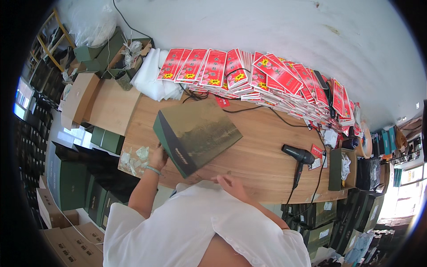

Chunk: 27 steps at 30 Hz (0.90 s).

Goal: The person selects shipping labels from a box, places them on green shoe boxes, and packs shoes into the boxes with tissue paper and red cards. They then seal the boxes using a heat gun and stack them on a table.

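Observation:
A large dark green and olive cardboard box [200, 129] is tilted at an angle over the left half of the wooden table. My left hand [158, 159] is at the box's lower left side, its fingers against the green end face and partly hidden. Close to the table's front edge, by my shirt, my right hand [230, 184] is apart from the box. Its fingers are loosely bent and spread, with nothing visible in them. Small pieces of clear plastic or tape [135, 160] lie on the table to the left of my left hand.
Stacks of red printed packets [267, 84] line the wall behind the table [253, 151]. A black hair dryer [297, 155] with its cord lies at right, near a small open box [342, 169]. White foam sheets [151, 75] and an open cardboard box [109, 104] stand at left.

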Each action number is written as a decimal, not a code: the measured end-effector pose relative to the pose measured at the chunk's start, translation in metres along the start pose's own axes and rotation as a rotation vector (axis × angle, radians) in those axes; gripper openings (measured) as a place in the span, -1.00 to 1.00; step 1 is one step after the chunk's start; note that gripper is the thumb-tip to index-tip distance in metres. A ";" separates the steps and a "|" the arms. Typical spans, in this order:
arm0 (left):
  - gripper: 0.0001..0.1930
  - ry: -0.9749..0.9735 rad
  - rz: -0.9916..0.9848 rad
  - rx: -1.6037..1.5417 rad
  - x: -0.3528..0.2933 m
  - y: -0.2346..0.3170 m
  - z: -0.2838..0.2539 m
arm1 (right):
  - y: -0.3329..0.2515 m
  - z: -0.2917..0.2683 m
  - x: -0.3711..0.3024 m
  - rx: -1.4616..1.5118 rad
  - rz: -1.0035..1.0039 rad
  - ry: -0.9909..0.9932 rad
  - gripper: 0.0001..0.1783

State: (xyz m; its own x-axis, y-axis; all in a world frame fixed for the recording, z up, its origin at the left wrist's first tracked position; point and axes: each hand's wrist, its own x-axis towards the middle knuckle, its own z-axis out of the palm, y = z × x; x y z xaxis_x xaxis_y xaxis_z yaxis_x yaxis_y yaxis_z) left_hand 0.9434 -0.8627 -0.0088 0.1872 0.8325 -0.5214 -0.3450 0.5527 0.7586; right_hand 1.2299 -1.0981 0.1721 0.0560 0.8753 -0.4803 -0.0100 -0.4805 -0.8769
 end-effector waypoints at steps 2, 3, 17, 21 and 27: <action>-0.46 0.112 -0.277 -0.013 0.039 -0.008 -0.085 | -0.016 0.009 0.015 -0.365 0.126 0.151 -0.45; -0.39 0.299 -0.188 0.072 0.026 0.003 -0.066 | 0.020 0.003 0.041 -0.350 0.055 0.369 -0.40; -0.21 -0.151 -0.012 0.481 0.011 0.041 -0.085 | 0.165 0.028 0.149 -0.028 0.149 0.756 -0.24; -0.31 -0.214 -0.120 0.566 0.011 0.035 -0.136 | 0.216 0.057 0.111 -0.020 0.280 0.757 -0.28; -0.29 -0.337 0.051 0.731 0.028 0.020 -0.128 | 0.220 0.073 0.103 0.342 0.329 0.601 -0.32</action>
State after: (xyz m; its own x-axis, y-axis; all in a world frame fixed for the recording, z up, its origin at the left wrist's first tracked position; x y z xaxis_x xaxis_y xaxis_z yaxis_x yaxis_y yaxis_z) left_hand 0.8239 -0.8332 -0.0587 0.4949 0.7596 -0.4220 0.3066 0.3018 0.9027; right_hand 1.1607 -1.1093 -0.0717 0.5293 0.4630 -0.7110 -0.4233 -0.5822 -0.6942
